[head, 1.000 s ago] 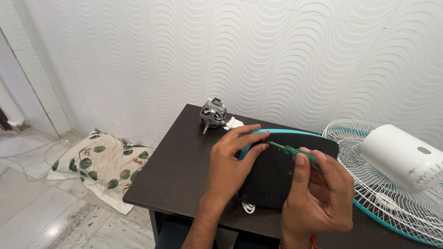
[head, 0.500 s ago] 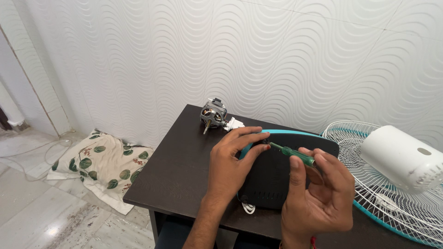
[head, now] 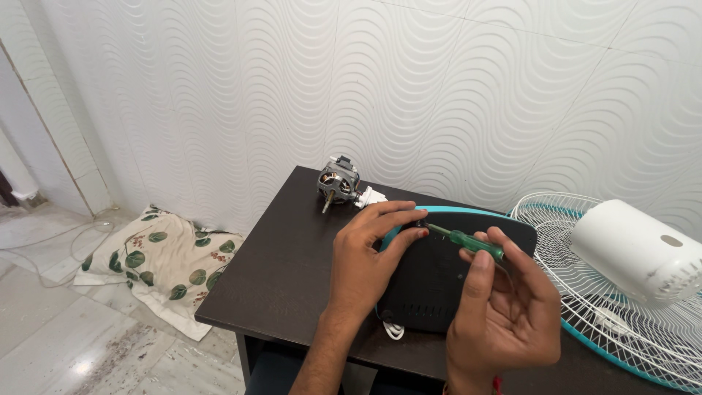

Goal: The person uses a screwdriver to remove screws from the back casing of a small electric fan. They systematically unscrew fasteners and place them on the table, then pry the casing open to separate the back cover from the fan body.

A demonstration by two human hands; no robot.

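Fingers (head: 398, 219) of the left hand (head: 362, 267) pinch at the screwdriver (head: 462, 240) tip on the black base (head: 439, 285) – its long axis runs from there down-right to the right hand (head: 504, 311), whose thumb and fingers grip the green handle.

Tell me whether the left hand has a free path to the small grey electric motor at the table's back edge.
Probably yes: the left hand rests on the black fan base, and only bare dark tabletop lies between it and the grey motor.
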